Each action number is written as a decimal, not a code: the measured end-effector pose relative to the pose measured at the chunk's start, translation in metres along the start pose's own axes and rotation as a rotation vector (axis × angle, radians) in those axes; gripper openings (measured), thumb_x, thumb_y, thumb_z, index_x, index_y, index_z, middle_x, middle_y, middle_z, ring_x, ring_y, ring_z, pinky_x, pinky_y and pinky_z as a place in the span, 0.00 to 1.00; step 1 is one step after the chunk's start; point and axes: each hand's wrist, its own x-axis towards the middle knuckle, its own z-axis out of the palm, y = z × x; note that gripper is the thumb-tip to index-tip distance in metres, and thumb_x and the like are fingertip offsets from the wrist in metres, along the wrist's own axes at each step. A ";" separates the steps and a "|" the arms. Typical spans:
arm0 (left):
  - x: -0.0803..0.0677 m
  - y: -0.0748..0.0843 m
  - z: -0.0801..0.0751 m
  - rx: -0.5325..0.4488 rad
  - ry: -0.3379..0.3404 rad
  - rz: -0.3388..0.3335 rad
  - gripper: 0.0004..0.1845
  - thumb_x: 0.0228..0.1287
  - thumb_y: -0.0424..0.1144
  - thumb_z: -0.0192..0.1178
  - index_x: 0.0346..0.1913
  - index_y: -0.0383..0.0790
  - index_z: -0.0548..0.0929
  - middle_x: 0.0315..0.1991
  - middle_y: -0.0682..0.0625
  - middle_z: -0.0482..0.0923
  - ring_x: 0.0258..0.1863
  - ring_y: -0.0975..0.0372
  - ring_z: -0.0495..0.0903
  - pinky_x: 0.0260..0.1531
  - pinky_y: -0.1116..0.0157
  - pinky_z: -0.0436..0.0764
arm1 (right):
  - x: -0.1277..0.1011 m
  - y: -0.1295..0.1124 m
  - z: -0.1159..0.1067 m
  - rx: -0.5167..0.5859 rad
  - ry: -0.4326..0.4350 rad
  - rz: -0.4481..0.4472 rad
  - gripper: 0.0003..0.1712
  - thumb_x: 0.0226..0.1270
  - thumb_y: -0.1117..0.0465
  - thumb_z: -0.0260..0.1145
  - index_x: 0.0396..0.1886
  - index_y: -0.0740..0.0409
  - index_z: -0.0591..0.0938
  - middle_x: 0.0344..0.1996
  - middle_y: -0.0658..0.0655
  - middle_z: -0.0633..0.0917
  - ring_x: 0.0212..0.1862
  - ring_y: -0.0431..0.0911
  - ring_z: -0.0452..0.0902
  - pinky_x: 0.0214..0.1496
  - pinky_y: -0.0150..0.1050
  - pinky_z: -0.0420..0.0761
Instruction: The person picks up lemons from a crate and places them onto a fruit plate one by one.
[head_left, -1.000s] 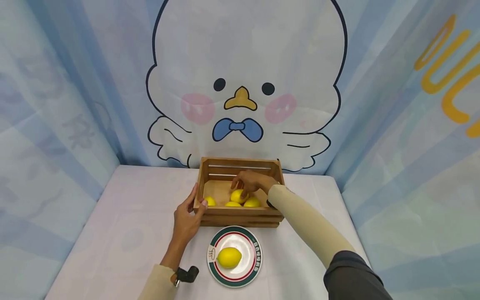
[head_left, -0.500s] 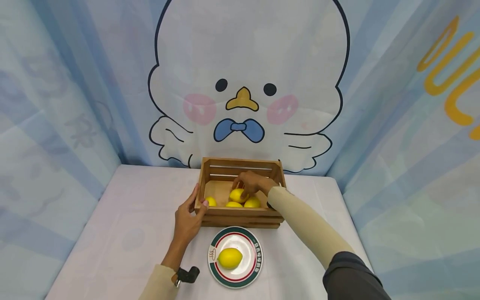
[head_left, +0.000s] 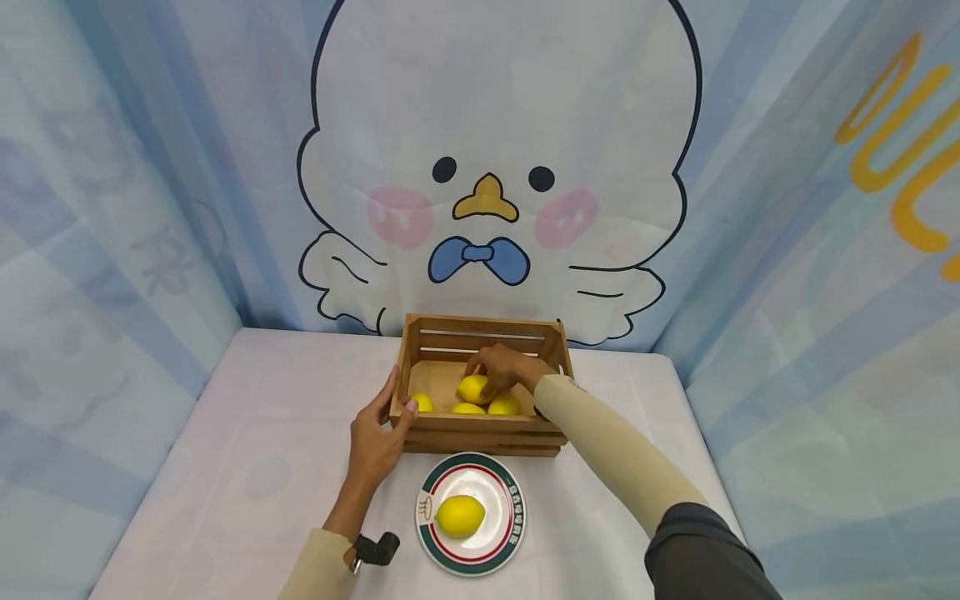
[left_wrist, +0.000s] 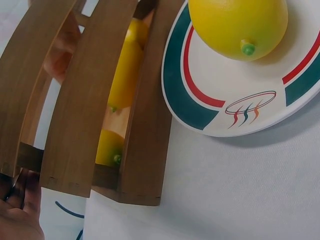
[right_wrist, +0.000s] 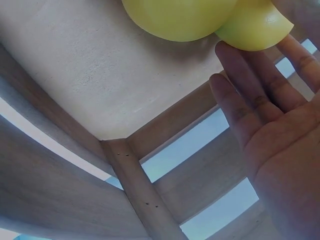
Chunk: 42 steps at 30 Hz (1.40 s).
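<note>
White-clothed table: left hand grips brown slatted-wood crate at eight o'clock; right hand (inside) pinches yellow oval lemon.

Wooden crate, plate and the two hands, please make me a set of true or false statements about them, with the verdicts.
1. The left hand holds the left end of the wooden crate. True.
2. One lemon lies on the plate. True.
3. The plate stands inside the wooden crate. False: it stands on the table, in front of the crate.
4. The right hand is inside the wooden crate, its fingers at a lemon. True.
5. No lemons are left in the wooden crate. False: the head view shows four lemons there.
6. The left hand grips the lemon on the plate. False: neither hand touches that lemon.
</note>
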 end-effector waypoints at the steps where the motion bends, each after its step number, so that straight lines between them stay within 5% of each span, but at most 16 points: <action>1: 0.000 0.000 0.000 0.001 0.001 0.000 0.36 0.78 0.45 0.65 0.83 0.57 0.63 0.82 0.55 0.64 0.79 0.49 0.70 0.75 0.44 0.75 | 0.000 -0.001 0.000 -0.001 0.000 0.000 0.28 0.65 0.61 0.80 0.65 0.52 0.85 0.62 0.63 0.85 0.63 0.55 0.82 0.71 0.49 0.83; 19: 0.001 0.003 0.003 0.020 0.015 0.000 0.37 0.79 0.49 0.63 0.84 0.50 0.63 0.83 0.52 0.63 0.75 0.48 0.76 0.77 0.45 0.73 | 0.002 0.000 0.001 -0.015 0.026 -0.024 0.27 0.64 0.60 0.81 0.63 0.52 0.85 0.58 0.62 0.87 0.60 0.54 0.83 0.69 0.49 0.84; 42: 0.000 -0.002 0.003 -0.010 0.011 0.016 0.37 0.78 0.47 0.64 0.84 0.52 0.63 0.83 0.52 0.63 0.80 0.50 0.69 0.77 0.47 0.72 | 0.002 0.004 -0.002 0.003 0.104 -0.066 0.29 0.65 0.62 0.78 0.66 0.54 0.84 0.62 0.57 0.87 0.64 0.53 0.81 0.74 0.50 0.80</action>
